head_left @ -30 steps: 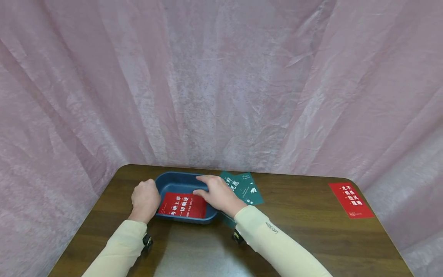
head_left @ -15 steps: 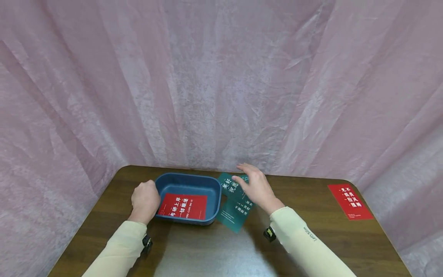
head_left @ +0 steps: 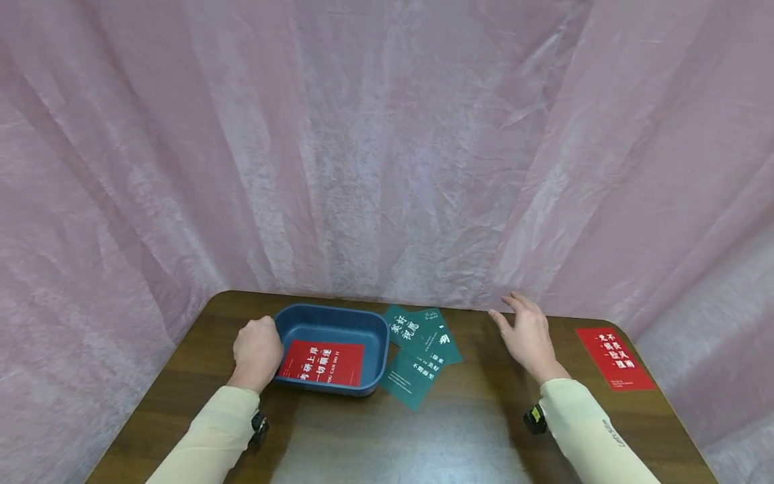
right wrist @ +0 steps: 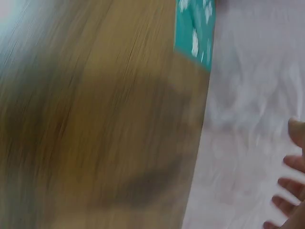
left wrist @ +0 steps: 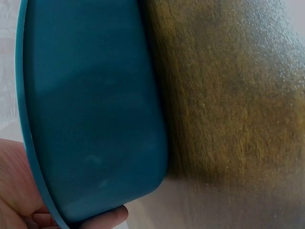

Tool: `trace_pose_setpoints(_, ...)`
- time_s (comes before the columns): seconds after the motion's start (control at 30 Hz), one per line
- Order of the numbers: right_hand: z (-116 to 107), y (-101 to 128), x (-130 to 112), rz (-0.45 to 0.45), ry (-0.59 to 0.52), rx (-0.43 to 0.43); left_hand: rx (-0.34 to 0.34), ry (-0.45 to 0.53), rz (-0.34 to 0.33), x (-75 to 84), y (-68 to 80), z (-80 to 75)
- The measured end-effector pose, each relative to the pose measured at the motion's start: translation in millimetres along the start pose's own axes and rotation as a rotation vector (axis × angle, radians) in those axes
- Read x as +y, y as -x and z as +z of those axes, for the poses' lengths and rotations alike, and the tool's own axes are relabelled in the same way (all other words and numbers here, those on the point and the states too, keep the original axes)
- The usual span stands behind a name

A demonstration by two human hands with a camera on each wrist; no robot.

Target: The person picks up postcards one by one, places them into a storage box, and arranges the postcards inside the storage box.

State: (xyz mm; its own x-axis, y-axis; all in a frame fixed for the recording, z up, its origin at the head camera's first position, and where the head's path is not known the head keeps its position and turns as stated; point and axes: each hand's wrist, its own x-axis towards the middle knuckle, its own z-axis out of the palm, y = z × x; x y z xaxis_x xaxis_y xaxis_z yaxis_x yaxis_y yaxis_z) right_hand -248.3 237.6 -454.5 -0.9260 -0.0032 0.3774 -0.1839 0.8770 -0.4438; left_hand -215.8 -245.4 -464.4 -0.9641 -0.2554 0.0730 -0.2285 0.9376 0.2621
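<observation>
A blue plastic basin [head_left: 332,316] stands on the left part of the table, with a red card [head_left: 332,361] printed in white lying inside it. My left hand [head_left: 256,351] grips the basin's left end; in the left wrist view, fingers [left wrist: 107,218] curl round the rim. To the right of the basin lie several overlapping green cards [head_left: 417,376] with white writing. My right hand [head_left: 526,334] hovers over the table between these and another red card [head_left: 615,358] at the far right. Its fingers are spread and hold nothing.
A pink velvet curtain [head_left: 387,148] hangs behind the wooden table [head_left: 387,450], close to its back edge. The table's right corner is rounded, just beyond the far red card.
My right hand has left the basin and moved right, past the green cards, toward the far red card. My left hand has kept its grip on the basin.
</observation>
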Motion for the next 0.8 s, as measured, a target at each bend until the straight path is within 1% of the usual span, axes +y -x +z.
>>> trace_pose_setpoints(0.1, -8, 4, 24, 0.096, 0.061, -0.029, 0.008, -0.003, 0.0, -0.8, -0.3, 1.0)
trace_pose_setpoints(0.13, -11, 6, 32, 0.12, 0.079, -0.034, 0.02, 0.002, 0.006, -1.3, -0.5, 1.2)
trace_pose_setpoints(0.33, -26, 16, 68, 0.268, 0.133, -0.08, 0.061, 0.023, 0.037, -1.8, -1.3, 1.0)
trace_pose_setpoints(0.4, -30, 19, 79, 0.335, 0.136, -0.099, 0.054, 0.02, 0.034, -1.5, -1.3, 1.1)
trace_pose_setpoints(0.53, -40, 27, 99, 0.495, 0.169, -0.176, 0.044, 0.014, 0.035, -1.2, -1.7, 1.8)
trace_pose_setpoints(0.6, -46, 31, 109, 0.562, 0.189, -0.213, 0.038, 0.015, 0.037, -1.3, -2.0, 1.9)
trace_pose_setpoints(0.7, -54, 34, 120, 0.626, 0.203, -0.249, 0.039, 0.017, 0.035, -1.6, -2.1, 1.1)
trace_pose_setpoints(0.8, -57, 36, 128, 0.665, 0.204, -0.277, 0.037, 0.018, 0.03, -2.2, -1.8, 0.5)
